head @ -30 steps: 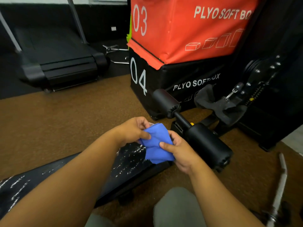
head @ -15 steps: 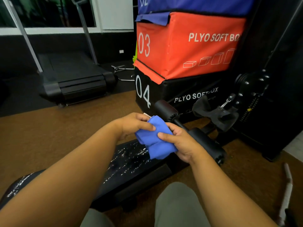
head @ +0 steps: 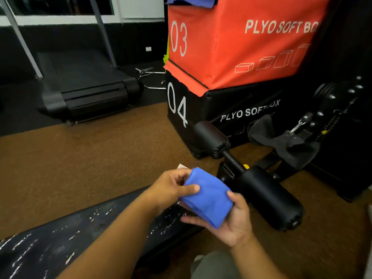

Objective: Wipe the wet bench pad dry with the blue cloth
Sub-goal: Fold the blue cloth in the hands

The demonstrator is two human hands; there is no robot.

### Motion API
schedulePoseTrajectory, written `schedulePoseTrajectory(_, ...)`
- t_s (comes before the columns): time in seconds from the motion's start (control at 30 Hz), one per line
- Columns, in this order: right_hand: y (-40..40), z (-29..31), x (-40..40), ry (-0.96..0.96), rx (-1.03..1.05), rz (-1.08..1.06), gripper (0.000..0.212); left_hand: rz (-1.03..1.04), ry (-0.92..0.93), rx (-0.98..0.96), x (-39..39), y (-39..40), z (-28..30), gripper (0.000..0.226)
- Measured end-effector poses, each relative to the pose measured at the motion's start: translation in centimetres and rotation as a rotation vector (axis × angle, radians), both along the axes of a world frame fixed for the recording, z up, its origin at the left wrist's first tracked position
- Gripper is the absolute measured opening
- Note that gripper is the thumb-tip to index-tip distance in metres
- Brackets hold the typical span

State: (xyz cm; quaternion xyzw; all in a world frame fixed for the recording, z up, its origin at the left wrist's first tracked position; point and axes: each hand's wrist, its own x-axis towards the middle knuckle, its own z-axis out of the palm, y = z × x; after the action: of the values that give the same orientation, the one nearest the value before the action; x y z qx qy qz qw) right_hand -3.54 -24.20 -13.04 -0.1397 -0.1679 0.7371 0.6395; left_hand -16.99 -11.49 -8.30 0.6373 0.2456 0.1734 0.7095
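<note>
I have the blue cloth (head: 207, 196) folded into a wad above the near end of the wet bench pad (head: 80, 236), not yet on it. My left hand (head: 171, 190) pinches its upper edge, thumb on top; my right hand (head: 229, 224) cups it from below, so both grips are closed on the cloth. I judge this to be the folding step, with wiping not begun. Next the wad must go flat onto the beaded surface. The cloth's long axis runs from upper left down to lower right.
</note>
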Motion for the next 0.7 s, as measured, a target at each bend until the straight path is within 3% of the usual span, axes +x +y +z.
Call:
schedulePoseTrajectory(0.13,2.6,-3.5,0.1,0.135,-0.014,0.123,0.070,-0.026,0.140,0.039,1.4,3.7,-4.1,0.030)
schedulePoseTrajectory(0.27,4.4,-5.4,1.9,0.091,-0.277,0.057,0.068,0.086,0.308,0.040,2.5,6.6,-8.8,0.052)
schedulePoseTrajectory(0.37,6.2,-7.1,4.6,-0.076,-0.462,-0.163,0.058,0.190,0.618,0.379,2.3,7.9,-11.5,0.050)
schedulePoseTrajectory(0.47,9.2,-8.4,7.2,-0.576,-0.529,-0.494,0.044,0.039,0.972,0.707,1.6,8.1,-12.5,0.074)
schedulePoseTrajectory(0.57,12.8,-10.1,9.1,-1.361,-0.506,-0.611,0.052,-0.063,1.145,0.721,1.6,8.3,-13.1,0.092)
schedulePoseTrajectory(0.63,14.7,-11.3,9.3,-1.785,-0.476,-0.443,0.060,-0.087,1.172,0.678,1.9,8.7,-13.5,0.097)
schedulePoseTrajectory(0.7,15.7,-11.8,8.7,-2.012,-0.470,-0.086,0.064,-0.102,1.174,0.645,2.1,9.3,-13.7,0.103)
